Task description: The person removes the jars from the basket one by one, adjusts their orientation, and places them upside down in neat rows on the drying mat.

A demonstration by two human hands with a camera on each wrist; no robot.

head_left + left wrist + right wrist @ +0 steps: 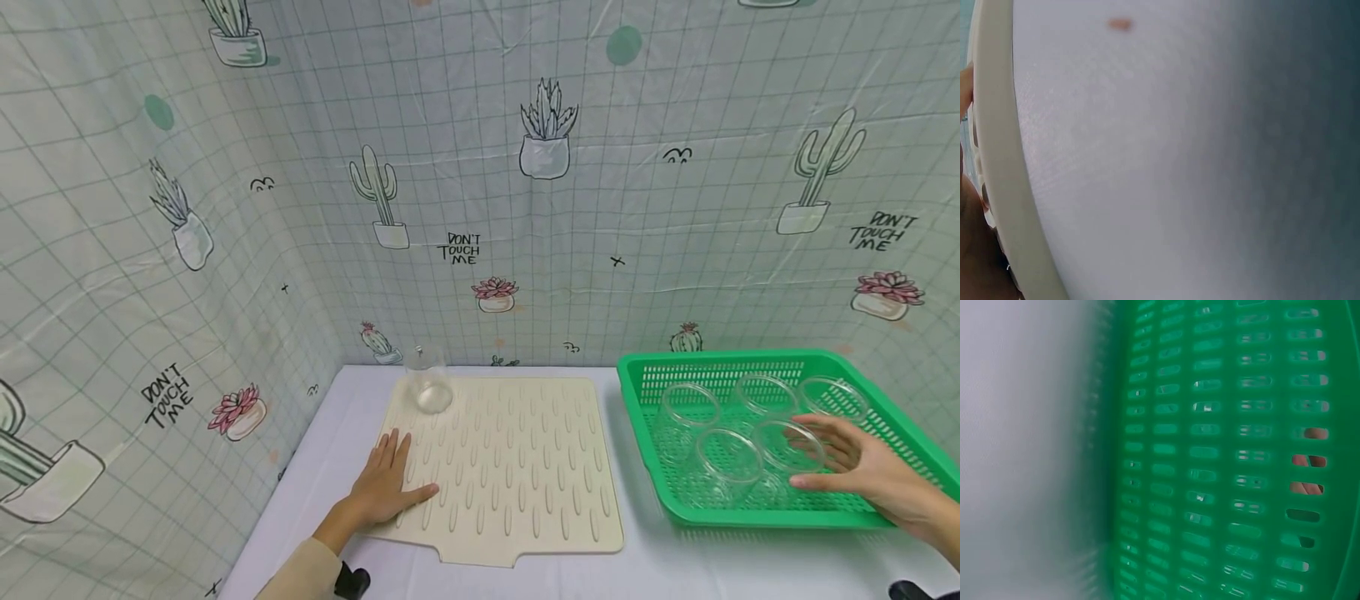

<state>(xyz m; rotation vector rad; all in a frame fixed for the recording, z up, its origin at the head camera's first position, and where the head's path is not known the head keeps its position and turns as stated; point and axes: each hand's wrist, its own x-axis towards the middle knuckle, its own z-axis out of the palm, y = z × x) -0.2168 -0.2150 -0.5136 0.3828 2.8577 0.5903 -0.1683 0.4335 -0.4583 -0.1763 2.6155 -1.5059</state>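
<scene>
A beige ridged drying mat (517, 467) lies on the white table. My left hand (382, 487) rests flat on its left side, fingers spread; the left wrist view catches only part of that hand beside the mat's edge (1007, 150). A clear glass (427, 387) stands at the mat's far left corner. To the right, a green plastic basket (675, 518) holds several clear glasses, rims up. My right hand (862, 467) reaches into it and holds the front right glass (772, 467), thumb in front and fingers behind. Fingers (1310, 461) show through the basket's slots in the right wrist view.
White cloth (645, 567) covers the table. A patterned curtain (480, 208) with cactus drawings hangs behind and along the left side. The basket's raised rim surrounds the glasses, which stand close together, with another glass (729, 458) directly left of the held one.
</scene>
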